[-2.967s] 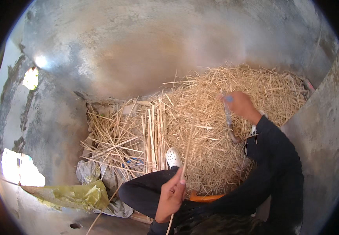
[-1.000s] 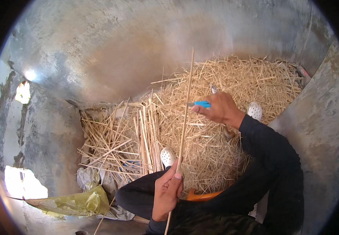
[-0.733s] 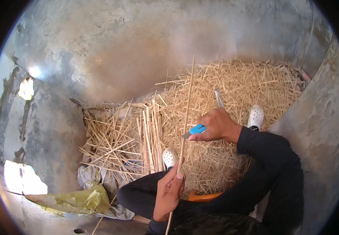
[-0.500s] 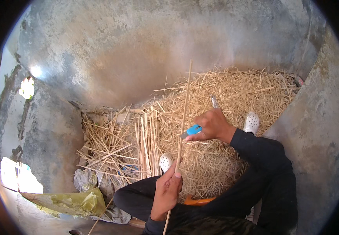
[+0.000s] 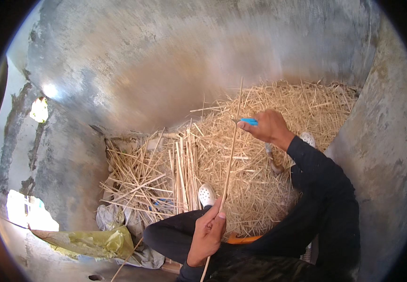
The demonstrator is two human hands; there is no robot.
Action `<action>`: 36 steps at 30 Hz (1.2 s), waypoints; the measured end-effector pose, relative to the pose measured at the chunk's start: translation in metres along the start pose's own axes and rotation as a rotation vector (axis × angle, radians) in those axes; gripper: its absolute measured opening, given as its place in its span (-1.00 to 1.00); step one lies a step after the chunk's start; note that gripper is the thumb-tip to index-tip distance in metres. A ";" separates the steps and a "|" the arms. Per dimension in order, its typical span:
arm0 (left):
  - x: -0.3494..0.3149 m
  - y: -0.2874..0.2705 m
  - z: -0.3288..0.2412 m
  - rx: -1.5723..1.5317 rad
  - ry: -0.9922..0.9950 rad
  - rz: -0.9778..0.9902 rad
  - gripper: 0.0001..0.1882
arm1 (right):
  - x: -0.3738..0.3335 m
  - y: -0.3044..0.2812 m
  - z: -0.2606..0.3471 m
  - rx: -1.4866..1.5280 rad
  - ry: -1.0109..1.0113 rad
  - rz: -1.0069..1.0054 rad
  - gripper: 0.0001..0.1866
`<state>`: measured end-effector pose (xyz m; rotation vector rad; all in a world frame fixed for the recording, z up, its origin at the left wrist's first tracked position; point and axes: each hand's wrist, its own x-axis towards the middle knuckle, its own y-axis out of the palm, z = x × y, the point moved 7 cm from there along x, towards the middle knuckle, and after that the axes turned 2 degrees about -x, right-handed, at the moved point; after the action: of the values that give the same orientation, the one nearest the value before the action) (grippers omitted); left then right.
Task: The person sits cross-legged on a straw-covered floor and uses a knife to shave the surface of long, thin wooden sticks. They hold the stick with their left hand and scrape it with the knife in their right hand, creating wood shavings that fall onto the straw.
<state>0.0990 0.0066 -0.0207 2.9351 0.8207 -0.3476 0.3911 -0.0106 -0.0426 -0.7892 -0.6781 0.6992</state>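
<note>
My left hand [image 5: 206, 235] is closed round the lower part of a long thin bamboo-like strip [image 5: 231, 164], which slants up and away from me. Farther up, my right hand [image 5: 270, 127] grips a blue-handled knife [image 5: 248, 122]. Its short grey blade meets the strip near the far end; how deep it cuts is too small to see. Below my right hand, a tool with a curved brown handle [image 5: 276, 166] and a metal part lies on a thick layer of pale shavings [image 5: 255, 197].
Split strips [image 5: 182, 174] lie side by side left of centre, next to a loose heap of sticks [image 5: 137, 178]. A yellowish plastic sheet [image 5: 95, 242] is at lower left. Something orange [image 5: 243, 238] shows by my legs. A concrete wall [image 5: 189, 51] rises behind, another [image 5: 382, 136] at right.
My right hand and the knife have moved up along the strip toward its far end. The brown-handled tool now shows. The whole view has shifted slightly.
</note>
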 end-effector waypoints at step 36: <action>-0.002 -0.014 0.007 -0.157 -0.035 0.033 -0.49 | -0.048 0.014 0.070 0.062 -0.313 -0.029 -0.26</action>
<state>0.0892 0.0168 -0.0268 2.7860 0.7573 -0.3154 0.3065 -0.0130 -0.0301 -0.6166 -0.9441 0.8230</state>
